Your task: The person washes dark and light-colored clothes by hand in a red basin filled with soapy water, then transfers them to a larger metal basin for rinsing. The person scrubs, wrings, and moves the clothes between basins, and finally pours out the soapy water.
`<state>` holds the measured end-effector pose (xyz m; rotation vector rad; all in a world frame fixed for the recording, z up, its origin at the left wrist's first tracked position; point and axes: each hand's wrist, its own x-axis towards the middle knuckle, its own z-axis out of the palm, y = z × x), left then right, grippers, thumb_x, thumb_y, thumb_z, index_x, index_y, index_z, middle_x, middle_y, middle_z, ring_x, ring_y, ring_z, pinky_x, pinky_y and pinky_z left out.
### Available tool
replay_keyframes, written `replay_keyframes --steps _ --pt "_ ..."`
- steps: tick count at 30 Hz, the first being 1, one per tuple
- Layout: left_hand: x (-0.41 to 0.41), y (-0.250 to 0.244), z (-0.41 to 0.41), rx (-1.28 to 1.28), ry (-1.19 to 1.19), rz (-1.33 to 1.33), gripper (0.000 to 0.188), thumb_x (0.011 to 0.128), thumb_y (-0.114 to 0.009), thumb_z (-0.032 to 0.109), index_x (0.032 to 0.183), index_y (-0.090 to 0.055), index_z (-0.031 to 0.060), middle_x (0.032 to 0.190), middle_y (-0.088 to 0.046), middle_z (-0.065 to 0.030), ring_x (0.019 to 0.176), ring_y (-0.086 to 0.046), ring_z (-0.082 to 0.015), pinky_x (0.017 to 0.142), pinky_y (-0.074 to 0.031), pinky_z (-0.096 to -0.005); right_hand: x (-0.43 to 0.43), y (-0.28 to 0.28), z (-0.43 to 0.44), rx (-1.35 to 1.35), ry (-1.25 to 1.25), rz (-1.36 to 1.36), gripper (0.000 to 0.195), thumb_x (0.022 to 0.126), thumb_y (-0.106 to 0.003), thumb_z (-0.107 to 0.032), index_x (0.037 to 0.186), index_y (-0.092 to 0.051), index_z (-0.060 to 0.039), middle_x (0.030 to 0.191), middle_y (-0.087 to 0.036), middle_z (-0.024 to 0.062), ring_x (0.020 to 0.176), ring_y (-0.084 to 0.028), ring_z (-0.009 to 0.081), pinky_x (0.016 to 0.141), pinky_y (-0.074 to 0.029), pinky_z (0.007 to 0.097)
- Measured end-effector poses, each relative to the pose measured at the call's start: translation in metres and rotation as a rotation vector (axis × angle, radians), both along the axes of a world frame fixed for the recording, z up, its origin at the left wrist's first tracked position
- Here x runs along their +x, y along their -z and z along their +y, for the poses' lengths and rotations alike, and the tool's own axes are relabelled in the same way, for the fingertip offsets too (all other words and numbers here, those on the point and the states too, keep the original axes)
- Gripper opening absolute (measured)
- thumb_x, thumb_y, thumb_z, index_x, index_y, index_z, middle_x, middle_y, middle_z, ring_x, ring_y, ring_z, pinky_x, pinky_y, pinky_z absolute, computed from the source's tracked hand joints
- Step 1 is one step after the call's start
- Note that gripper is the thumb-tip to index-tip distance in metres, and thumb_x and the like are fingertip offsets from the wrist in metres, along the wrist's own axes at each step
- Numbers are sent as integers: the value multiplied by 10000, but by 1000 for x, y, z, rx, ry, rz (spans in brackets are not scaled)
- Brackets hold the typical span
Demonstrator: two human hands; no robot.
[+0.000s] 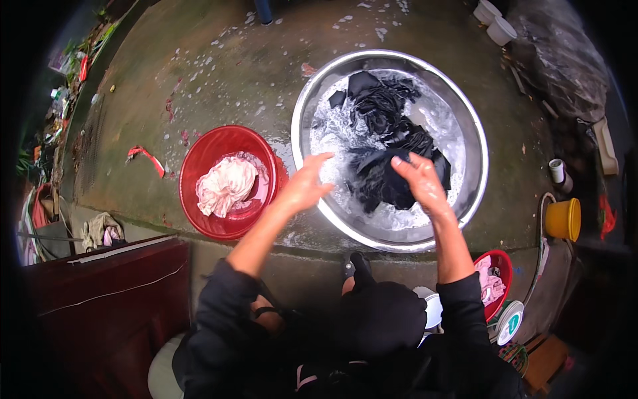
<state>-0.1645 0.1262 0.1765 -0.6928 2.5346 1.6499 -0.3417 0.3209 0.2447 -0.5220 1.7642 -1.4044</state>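
Observation:
A wide metal basin [476, 169] holds foamy water [331, 124] and dark wet clothing. My right hand [424, 183] is over the basin's near right part, pinching a black garment [381, 174] between thumb and fingers. More black cloth [376, 107] lies bunched in the suds farther back. Near the basin's left rim hovers my left hand [308, 183], its fingers apart and nothing in them. To its left stands a red plastic basin [192, 164] with a wrung, pale pink cloth [227, 185] in a little water.
A second red basin [506, 279] with pink cloth sits by my right elbow. A yellow bucket [563, 219], a hose [542, 259] and white tubs [501, 31] line the right side. Foam spots dot the wet concrete floor [239, 75]. A dark red panel [114, 289] stands at lower left.

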Motion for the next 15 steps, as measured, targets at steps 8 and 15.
replay_keyframes --steps 8,15 --pt "-93 -10 21 285 -40 296 206 787 -743 90 881 -562 62 847 -598 7 802 -555 -86 722 -482 -246 -33 -120 52 -145 186 157 310 890 -681 -320 966 -670 -20 853 -651 -17 749 -566 51 684 -459 205" --pt "-88 -54 -65 -372 197 321 230 722 -724 166 812 -587 4 769 -589 -151 730 -599 -229 690 -471 -356 -98 9 122 -232 766 -97 141 835 -712 -153 819 -621 -46 779 -633 26 649 -597 117 614 -488 247"
